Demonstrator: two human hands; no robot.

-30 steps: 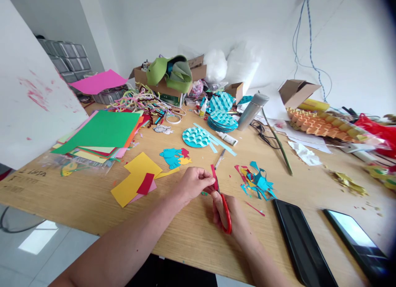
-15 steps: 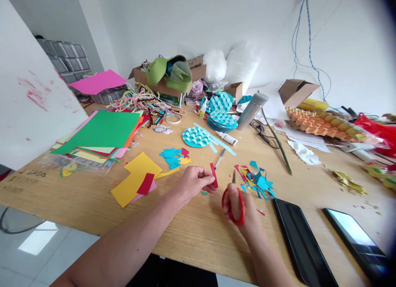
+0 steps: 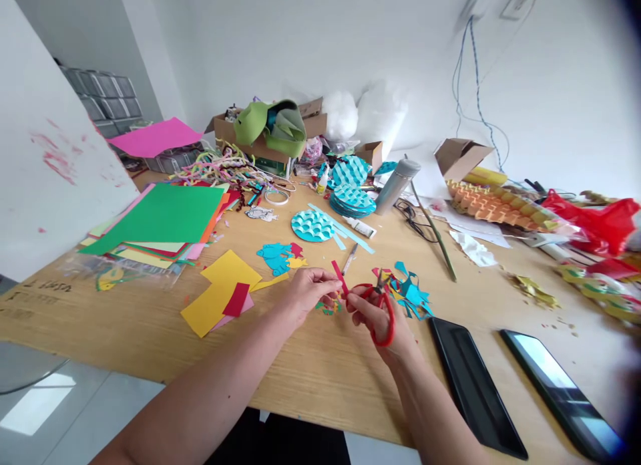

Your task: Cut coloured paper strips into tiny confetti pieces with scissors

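Between the fingertips of my left hand is a narrow red paper strip, held above the table. My right hand is closed around red-handled scissors, whose blades point away and stand slightly apart. Its fingertips reach the lower end of the strip; whether they grip it too I cannot tell. Small green and orange snips lie below the hands. To the left are yellow paper, a red paper piece and blue cut-out shapes. Blue scraps lie right of the scissors.
Two phones lie at the right front. A pen, a glue tube and a scaly blue disc sit beyond my hands. Coloured sheets are stacked at left; a grey bottle stands at the back.
My right hand has come left to the red strip, turning the scissors, and their handles have spread. The strip now tilts the other way. The view has shifted a little to the right.
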